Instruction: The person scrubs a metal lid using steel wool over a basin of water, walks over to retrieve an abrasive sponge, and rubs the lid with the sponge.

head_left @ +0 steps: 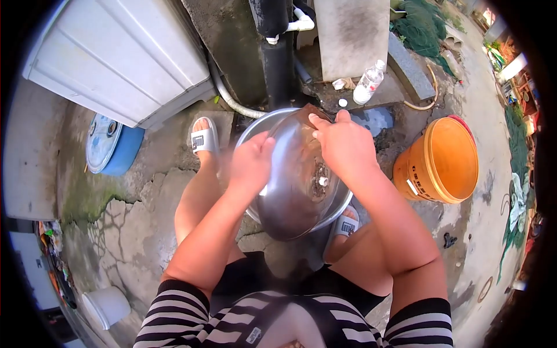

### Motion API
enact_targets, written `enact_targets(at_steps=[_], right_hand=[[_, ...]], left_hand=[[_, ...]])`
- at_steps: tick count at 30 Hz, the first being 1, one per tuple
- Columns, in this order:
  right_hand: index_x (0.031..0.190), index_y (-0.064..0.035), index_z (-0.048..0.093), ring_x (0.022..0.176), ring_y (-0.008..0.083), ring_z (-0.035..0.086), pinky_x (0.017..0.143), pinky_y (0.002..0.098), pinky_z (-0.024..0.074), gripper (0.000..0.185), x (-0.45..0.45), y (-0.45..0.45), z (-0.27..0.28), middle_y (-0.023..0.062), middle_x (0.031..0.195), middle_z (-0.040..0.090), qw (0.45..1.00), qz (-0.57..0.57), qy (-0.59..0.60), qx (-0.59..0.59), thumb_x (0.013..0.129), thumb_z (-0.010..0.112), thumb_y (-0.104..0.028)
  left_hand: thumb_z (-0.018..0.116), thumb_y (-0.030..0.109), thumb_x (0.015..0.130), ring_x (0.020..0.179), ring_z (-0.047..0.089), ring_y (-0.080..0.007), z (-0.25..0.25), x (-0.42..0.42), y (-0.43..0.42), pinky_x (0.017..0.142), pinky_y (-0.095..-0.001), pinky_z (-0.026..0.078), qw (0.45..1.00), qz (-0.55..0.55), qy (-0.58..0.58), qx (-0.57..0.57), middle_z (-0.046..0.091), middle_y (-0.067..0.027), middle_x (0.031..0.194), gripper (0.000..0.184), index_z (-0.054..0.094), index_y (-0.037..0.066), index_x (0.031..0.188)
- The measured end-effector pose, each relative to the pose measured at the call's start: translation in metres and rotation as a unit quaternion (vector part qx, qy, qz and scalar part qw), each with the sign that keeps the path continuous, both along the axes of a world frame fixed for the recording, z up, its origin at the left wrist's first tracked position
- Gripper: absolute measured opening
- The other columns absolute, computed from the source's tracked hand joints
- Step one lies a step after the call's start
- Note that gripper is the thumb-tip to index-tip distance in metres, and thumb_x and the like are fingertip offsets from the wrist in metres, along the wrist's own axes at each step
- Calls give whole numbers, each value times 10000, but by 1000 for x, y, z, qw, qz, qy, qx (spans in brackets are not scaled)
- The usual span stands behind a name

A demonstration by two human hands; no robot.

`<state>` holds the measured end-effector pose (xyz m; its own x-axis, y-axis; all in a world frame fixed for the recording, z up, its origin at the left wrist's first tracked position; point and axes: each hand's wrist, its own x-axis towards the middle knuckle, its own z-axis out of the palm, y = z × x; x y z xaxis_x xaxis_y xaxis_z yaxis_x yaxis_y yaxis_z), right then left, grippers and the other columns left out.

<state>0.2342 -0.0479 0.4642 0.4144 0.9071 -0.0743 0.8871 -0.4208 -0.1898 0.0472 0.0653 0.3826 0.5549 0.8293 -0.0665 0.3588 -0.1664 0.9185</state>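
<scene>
A shiny domed metal pot lid is held tilted over a metal basin between my feet. A brownish stained area and a small white stub show on its right side. My left hand, slightly blurred, is closed at the lid's left side, its thumb toward the metal. Near the top right edge, my right hand is closed with thumb and fingers at the rim, beside a brown patch. Whether that patch is dirt or a separate scrubbing piece, I cannot tell.
An orange bucket stands at right. Beyond the basin are a clear bottle, a white cap and a black pipe. A blue drum and white ribbed appliance are left; a white bucket sits lower left.
</scene>
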Motion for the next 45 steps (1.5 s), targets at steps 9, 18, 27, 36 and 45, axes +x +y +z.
enact_targets(at_steps=[9, 18, 27, 36, 45], right_hand=[[1347, -204, 639, 910, 361, 731, 753, 476, 582, 395, 6, -8, -8, 131, 1131, 698, 982, 0, 41, 183, 962, 677, -123], [1275, -171, 636, 1026, 377, 701, 860, 489, 555, 298, 40, 4, -20, 114, 1152, 736, 981, 11, 79, 178, 984, 665, -108], [1156, -132, 699, 920, 341, 666, 835, 464, 519, 247, 37, 13, -28, 80, 977, 702, 947, 93, -22, 307, 922, 688, -51], [1076, -114, 694, 918, 284, 665, 827, 424, 493, 231, 26, 17, -28, 58, 915, 673, 928, 119, -41, 351, 874, 660, -7], [1048, -113, 696, 899, 279, 649, 813, 413, 479, 253, 28, 16, -25, 52, 894, 650, 920, 129, -43, 367, 840, 636, 18]], left_hand=[[545, 209, 1093, 874, 697, -168, 11, -2, 5, 840, -321, 534, 997, 5, -46, -68, 756, -112, 964, 338, 691, -30, 1282], [516, 150, 1130, 828, 663, -65, 16, -6, 5, 772, -232, 535, 989, -34, -57, -130, 752, -31, 1004, 283, 675, -42, 1265], [538, 149, 1119, 806, 656, -64, 34, -10, 4, 749, -228, 527, 981, -45, -77, -173, 747, -25, 972, 265, 684, -44, 1228], [544, 149, 1119, 802, 645, -67, 43, -13, 6, 749, -227, 521, 982, -58, -74, -162, 748, -28, 979, 277, 685, -52, 1246], [543, 150, 1120, 798, 642, -63, 48, -14, 6, 747, -235, 525, 978, -79, -78, -175, 744, -25, 986, 277, 686, -48, 1251]])
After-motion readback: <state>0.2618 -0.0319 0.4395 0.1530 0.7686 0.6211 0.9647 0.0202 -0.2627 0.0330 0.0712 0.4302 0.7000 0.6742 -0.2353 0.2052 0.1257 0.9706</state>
